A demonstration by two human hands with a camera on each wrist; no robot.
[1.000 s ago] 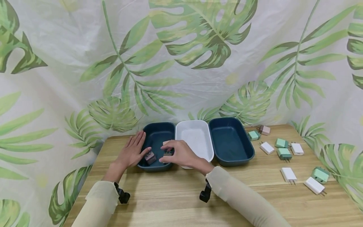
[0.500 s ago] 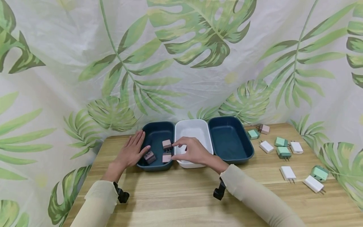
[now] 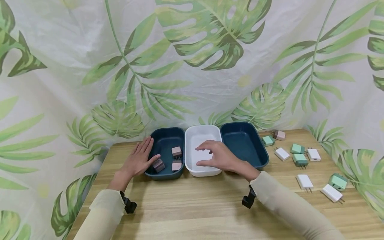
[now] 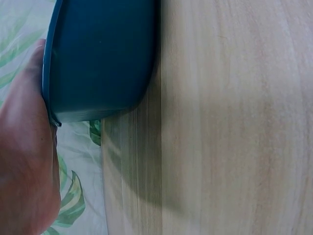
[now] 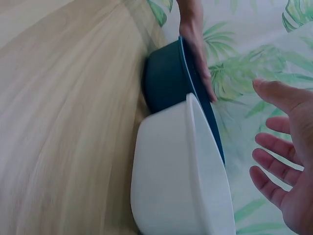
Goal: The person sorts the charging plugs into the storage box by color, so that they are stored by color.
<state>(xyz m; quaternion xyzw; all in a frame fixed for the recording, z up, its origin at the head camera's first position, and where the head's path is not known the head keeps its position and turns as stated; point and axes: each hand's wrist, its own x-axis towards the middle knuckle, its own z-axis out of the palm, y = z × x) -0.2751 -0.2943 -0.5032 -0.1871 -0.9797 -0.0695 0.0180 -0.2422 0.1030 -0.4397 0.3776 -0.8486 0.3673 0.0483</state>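
My left hand point(image 3: 136, 160) rests with straight fingers along the left rim of the left dark blue tray point(image 3: 168, 140), its thumb reaching over the inside. Three pinkish plug chargers lie in that tray: a darker mauve charger point(image 3: 158, 165) beside the thumb, a pink charger point(image 3: 176, 151) and another pink charger point(image 3: 176, 165) along the right side. My right hand point(image 3: 223, 156) hovers above the white tray point(image 3: 204, 173), thumb and fingers spread apart with nothing between them. In the right wrist view its fingers point(image 5: 278, 166) are loosely bent beside the white tray.
A second dark blue tray point(image 3: 241, 128) stands right of the white one. On the wooden table point(image 3: 180, 206) at right lie several chargers: green ones point(image 3: 338, 182), white ones point(image 3: 304, 182) and a pink one point(image 3: 280, 135). A leaf-print cloth point(image 3: 192, 76) hangs behind.
My right hand has let go of a pink charger in the left tray and moved right, over the white tray. My left hand has stayed at the left tray's rim.
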